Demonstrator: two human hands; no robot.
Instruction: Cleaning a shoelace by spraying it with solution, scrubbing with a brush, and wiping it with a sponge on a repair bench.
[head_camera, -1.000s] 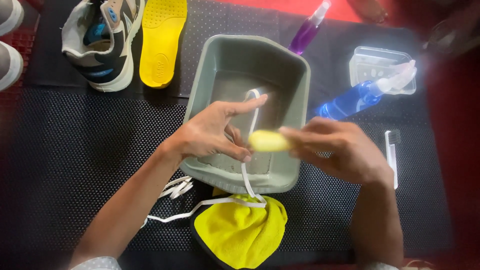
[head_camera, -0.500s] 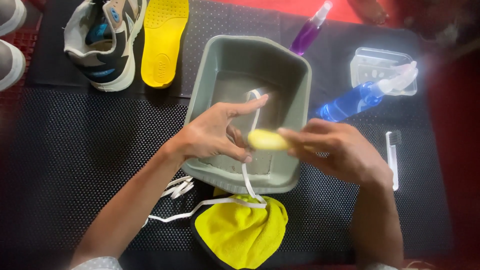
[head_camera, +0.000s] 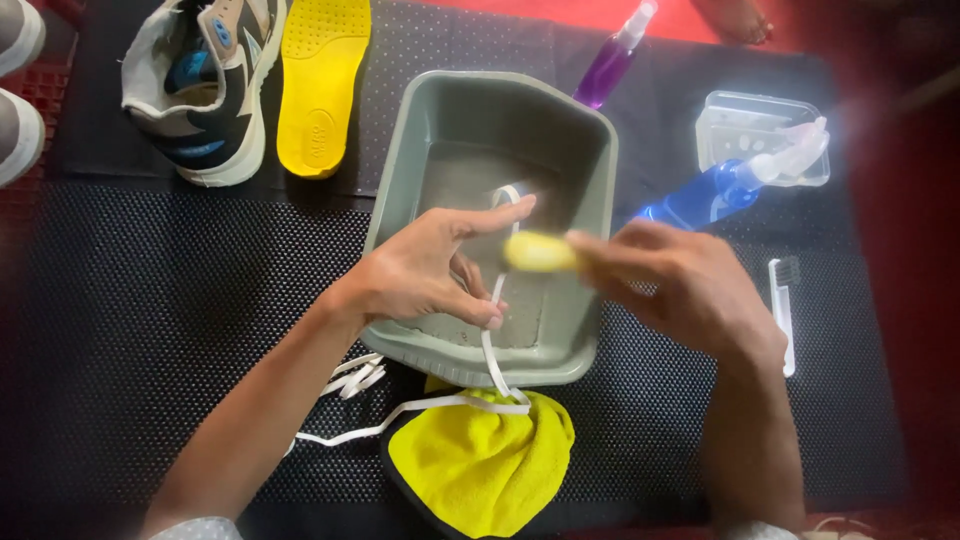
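Note:
My left hand (head_camera: 425, 268) hovers over a grey plastic basin (head_camera: 590, 160) and holds a white shoelace (head_camera: 492, 345) stretched between fingertip and thumb. The lace runs down over the basin's near rim onto a yellow cloth (head_camera: 480, 460). My right hand (head_camera: 680, 290) grips a small yellow bar, probably soap (head_camera: 538, 252), and presses it against the lace. The bar is blurred.
A sneaker (head_camera: 195, 85) and a yellow insole (head_camera: 318, 80) lie at the back left. A purple spray bottle (head_camera: 612, 62), a blue spray bottle (head_camera: 720, 185), a clear soap dish (head_camera: 750, 135) and a white toothbrush (head_camera: 782, 310) sit to the right. All rests on a black dotted mat (head_camera: 140, 330).
Both hands stay over the basin. The yellow bar has slid slightly along the lace; little else differs.

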